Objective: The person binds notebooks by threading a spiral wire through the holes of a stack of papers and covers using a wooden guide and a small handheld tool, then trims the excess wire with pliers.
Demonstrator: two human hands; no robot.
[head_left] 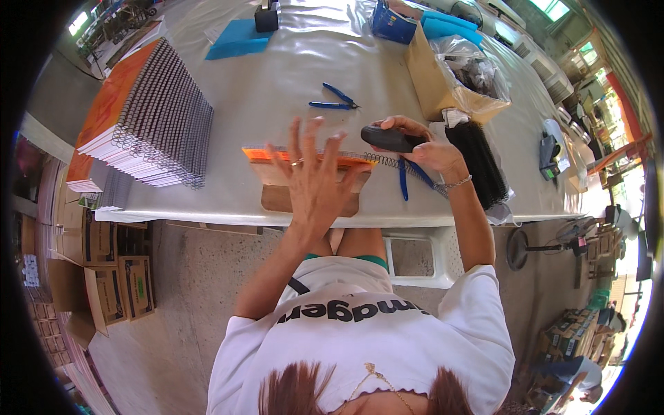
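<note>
My left hand [311,180] lies across an orange-covered notebook [259,155], its fingers stretched and spread over the notebook's far edge. A brown board [277,198] sits beneath the notebook, on the near side. From the notebook's right end a dark wire spiral coil [384,160] runs toward my right hand [432,151]. That hand is closed around a dark, rounded oval tool [391,139] held just above the coil. Under the right hand, blue-handled pliers [404,183] rest on the table, partly hidden. Farther back lie small blue-handled cutters [335,100] with their handles apart.
Stacked spiral-bound notebooks [159,117] stand at the left. On the right are a bundle of black coils [478,162] and a cardboard box [425,76] holding a plastic bag. A blue sheet [238,40] lies at the back. A white stool [446,256] stands below the table edge.
</note>
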